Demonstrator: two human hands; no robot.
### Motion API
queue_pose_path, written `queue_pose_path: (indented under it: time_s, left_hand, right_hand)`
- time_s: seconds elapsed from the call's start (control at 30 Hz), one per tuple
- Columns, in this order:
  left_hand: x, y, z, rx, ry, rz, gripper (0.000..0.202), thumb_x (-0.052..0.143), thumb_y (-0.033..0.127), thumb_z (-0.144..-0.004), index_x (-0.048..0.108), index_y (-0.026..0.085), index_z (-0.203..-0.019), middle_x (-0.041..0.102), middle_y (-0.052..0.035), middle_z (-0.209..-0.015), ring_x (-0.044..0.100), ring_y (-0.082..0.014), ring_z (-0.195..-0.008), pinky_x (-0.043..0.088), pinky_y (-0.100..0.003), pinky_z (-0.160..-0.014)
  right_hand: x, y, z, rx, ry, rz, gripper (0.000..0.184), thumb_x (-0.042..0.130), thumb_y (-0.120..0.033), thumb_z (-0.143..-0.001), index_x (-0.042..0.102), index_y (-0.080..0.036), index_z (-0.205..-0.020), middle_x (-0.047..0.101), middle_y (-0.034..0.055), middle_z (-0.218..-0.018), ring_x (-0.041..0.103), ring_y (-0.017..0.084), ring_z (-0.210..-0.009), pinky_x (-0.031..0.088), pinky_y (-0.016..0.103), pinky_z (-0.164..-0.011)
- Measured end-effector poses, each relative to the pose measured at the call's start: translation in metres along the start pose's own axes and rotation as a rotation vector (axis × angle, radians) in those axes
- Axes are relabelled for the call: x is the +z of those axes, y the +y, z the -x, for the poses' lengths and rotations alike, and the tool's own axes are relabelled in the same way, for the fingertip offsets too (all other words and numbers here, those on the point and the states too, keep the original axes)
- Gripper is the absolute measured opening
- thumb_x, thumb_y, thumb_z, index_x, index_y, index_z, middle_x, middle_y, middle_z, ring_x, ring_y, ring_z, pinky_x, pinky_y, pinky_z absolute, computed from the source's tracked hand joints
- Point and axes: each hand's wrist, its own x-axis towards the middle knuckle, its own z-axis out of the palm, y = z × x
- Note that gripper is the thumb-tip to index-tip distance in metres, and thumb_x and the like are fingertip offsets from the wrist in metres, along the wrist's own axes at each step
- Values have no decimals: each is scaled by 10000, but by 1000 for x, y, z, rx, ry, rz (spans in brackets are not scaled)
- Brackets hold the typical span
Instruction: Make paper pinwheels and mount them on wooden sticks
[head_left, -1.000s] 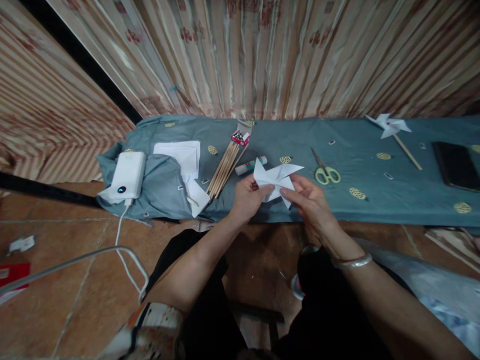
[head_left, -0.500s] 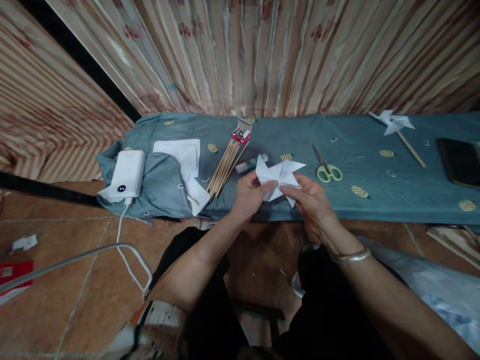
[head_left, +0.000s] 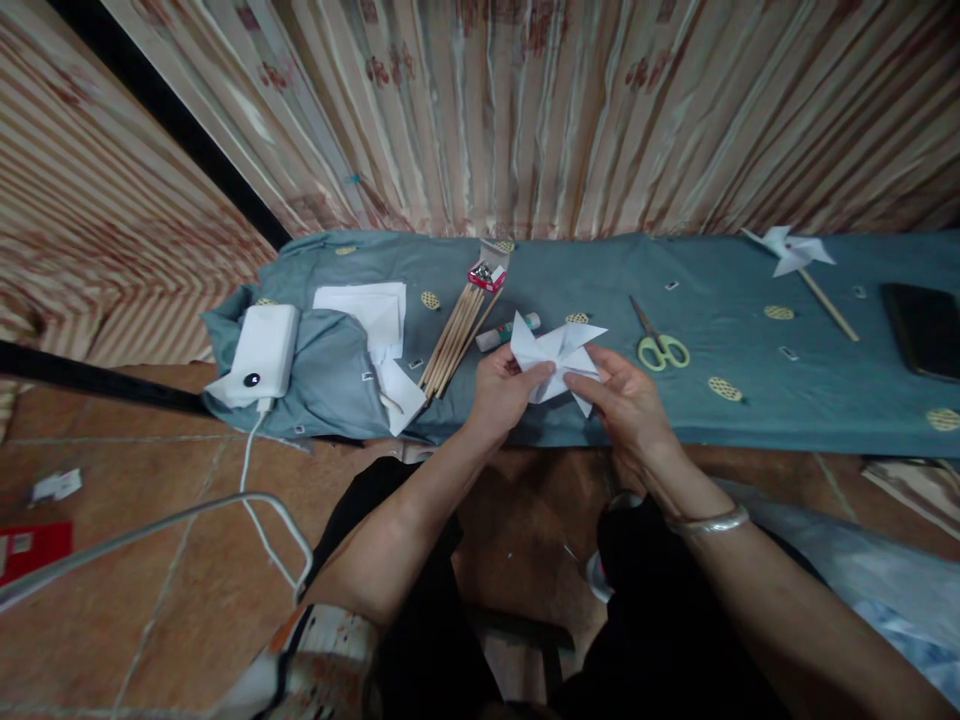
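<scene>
A white folded-paper pinwheel (head_left: 551, 350) is held between my two hands above the near edge of the cloth-covered surface (head_left: 817, 405). My left hand (head_left: 504, 390) pinches it from the left, thumb on its middle. From the right, my right hand (head_left: 621, 392) grips it with the thumb close to the centre; its other fingers are partly hidden behind the paper. Just behind the pinwheel lies a glue stick (head_left: 508, 332). To the right rest scissors (head_left: 661, 345) with light green handles.
Wooden sticks (head_left: 454, 340) lie by a small red box of metal pins (head_left: 487, 273). White paper sheets (head_left: 371, 305) and a cabled power bank (head_left: 264, 350) are at left. A finished pinwheel on a stick (head_left: 802, 255) and a dark phone (head_left: 922, 328) lie far right.
The view has shifted slightly, so the surroundings sit a little lower and further right. Both hands keep their hold on the pinwheel, with the right thumb marginally moved.
</scene>
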Motion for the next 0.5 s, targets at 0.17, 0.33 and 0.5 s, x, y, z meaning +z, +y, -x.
queue_pose_path:
  time_s: [0.17, 0.33, 0.5]
  left_hand:
    - [1, 6, 0, 9, 49, 54, 278, 839, 231, -469, 704, 168, -704, 707, 17, -680, 597, -117, -609, 487, -264, -682]
    - [-6, 21, -3, 21, 119, 86, 287, 870, 273, -449, 692, 171, -650, 715, -4, -679, 625, -136, -615, 497, -286, -701]
    - [-12, 34, -7, 10, 182, 133, 289, 862, 255, -460, 707, 155, -682, 727, -18, -685, 632, -128, -603, 487, -261, -669]
  right_hand:
    - [-3, -6, -2, -33, 14, 29, 443, 760, -326, -629, 623, -219, -1037, 757, 29, -856, 709, 197, -764, 547, 322, -736]
    - [-9, -9, -16, -77, 29, 125, 340, 745, -304, -610, 672, -207, -927, 753, 40, -837, 689, 167, -742, 539, 306, -732]
    - [-9, -6, -32, -111, 23, 238, 289, 792, -420, -599, 687, -199, -754, 720, 37, -686, 642, 149, -615, 526, 286, -619]
